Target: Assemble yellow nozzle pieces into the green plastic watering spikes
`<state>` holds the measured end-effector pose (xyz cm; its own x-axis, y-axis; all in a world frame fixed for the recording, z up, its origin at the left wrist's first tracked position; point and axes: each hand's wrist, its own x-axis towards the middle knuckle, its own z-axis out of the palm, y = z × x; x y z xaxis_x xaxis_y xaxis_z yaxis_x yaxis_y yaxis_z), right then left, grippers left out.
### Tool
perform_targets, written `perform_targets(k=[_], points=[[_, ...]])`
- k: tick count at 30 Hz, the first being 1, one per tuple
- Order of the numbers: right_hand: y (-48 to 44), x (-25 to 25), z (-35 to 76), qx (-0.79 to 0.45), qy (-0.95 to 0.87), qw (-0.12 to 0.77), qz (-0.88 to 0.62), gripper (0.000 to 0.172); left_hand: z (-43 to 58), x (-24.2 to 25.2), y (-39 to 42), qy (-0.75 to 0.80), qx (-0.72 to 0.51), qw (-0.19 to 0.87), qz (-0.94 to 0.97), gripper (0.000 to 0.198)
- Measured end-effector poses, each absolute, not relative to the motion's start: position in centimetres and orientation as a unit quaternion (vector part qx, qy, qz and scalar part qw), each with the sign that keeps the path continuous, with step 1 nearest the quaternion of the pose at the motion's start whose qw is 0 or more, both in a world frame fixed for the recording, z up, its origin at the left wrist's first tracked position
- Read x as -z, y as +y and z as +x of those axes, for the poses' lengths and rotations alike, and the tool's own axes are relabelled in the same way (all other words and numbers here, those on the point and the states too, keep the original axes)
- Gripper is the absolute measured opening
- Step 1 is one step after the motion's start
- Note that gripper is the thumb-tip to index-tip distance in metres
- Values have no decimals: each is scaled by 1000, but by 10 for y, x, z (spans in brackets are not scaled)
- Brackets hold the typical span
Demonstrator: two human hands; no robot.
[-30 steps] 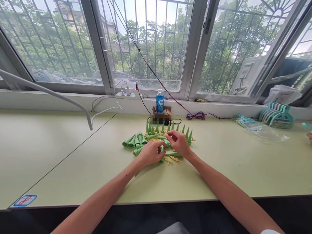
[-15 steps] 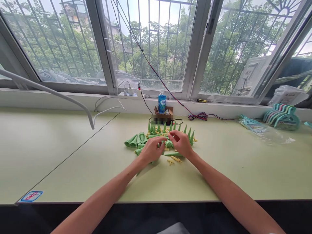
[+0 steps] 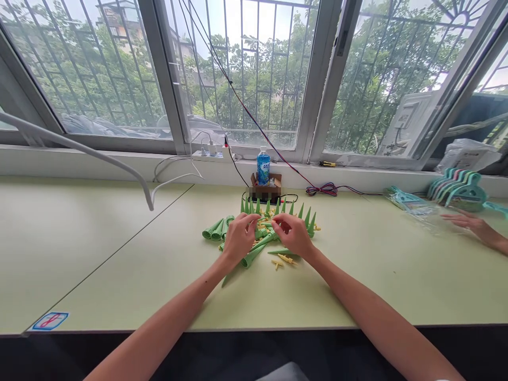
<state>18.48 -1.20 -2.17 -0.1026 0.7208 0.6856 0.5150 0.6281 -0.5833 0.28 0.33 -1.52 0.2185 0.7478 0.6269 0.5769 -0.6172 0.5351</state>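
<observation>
My left hand (image 3: 239,236) is closed in a pinch above a pile of green cone-shaped plastic spikes; whatever sits between its fingertips is too small to name. Opposite it, my right hand (image 3: 294,233) pinches too, with its fingertips hiding what they hold. A green hollow cone (image 3: 251,257) lies slanted between the hands, open end toward me. Behind them stands a row of upright green spikes (image 3: 300,211) with small yellow pieces at the bases. Loose yellow T-shaped pieces (image 3: 277,264) lie nearer me. More green cones (image 3: 216,230) rest left of my left hand.
Behind the spikes, a blue bottle (image 3: 263,167) stands in a small cardboard box (image 3: 273,188). A coiled cable (image 3: 323,189) lies by the sill. At right, another person's hand (image 3: 468,222) reaches toward a plastic bag near teal hangers (image 3: 460,190). A white tube (image 3: 99,153) crosses the left side.
My hands have moved apart, the left one shifting left and slightly up, uncovering the slanted cone. Another person's hand has come in from the right.
</observation>
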Motion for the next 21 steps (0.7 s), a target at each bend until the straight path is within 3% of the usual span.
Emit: perform_targets(k=[21], points=[[-11, 24, 184, -98, -761, 508, -392, 12, 4, 18, 5, 415, -465, 94, 777, 31]])
